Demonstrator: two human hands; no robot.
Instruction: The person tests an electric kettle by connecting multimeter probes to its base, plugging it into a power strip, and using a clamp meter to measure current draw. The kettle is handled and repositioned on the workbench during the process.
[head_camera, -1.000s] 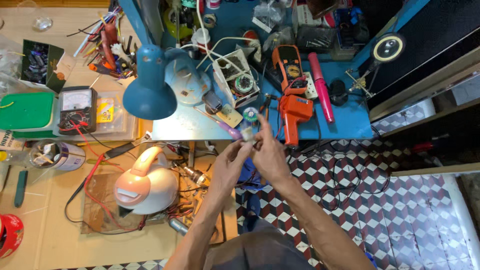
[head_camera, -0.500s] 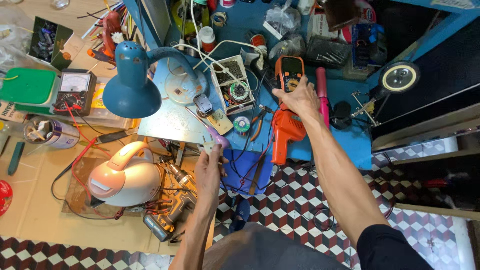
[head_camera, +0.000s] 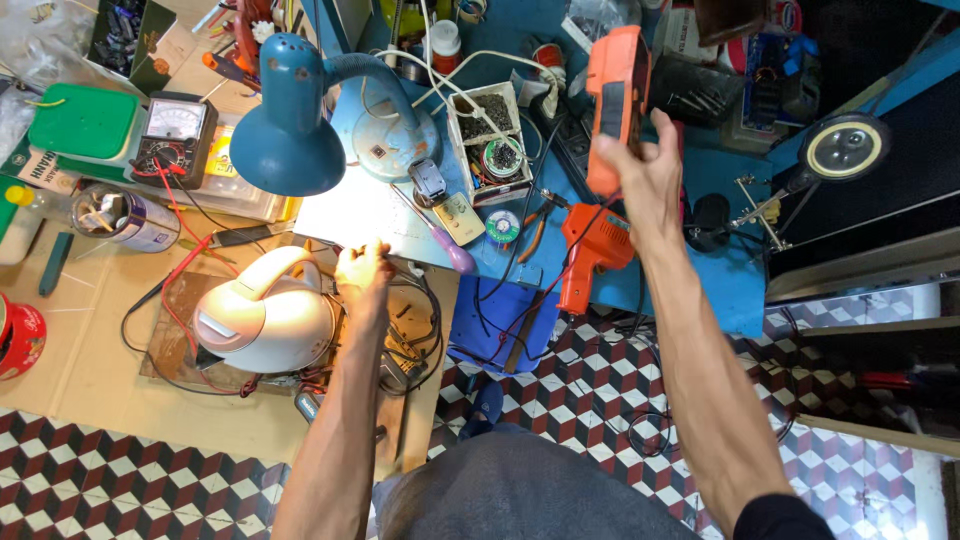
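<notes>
We see our right hand (head_camera: 640, 170) raised over the blue bench (head_camera: 735, 290), its fingers wrapped around an orange handheld meter (head_camera: 615, 105) that it holds up above the clutter, with dark leads trailing down from it toward the orange glue gun (head_camera: 592, 250) lying at the bench edge. Our left hand (head_camera: 362, 272) is curled loosely closed at the near corner of the lit white sheet (head_camera: 355, 215) under the blue desk lamp (head_camera: 290, 120); we cannot tell what, if anything, it pinches. Just beside that hand sits a white electric kettle (head_camera: 265, 315) on a brown board. To the far left a flat green box (head_camera: 85, 122) lies next to a black analogue meter (head_camera: 172, 140) with red leads, which rests on a clear package bearing a yellow label (head_camera: 222, 165). A small open grey box (head_camera: 490, 140) of parts stands behind the lamp base.
</notes>
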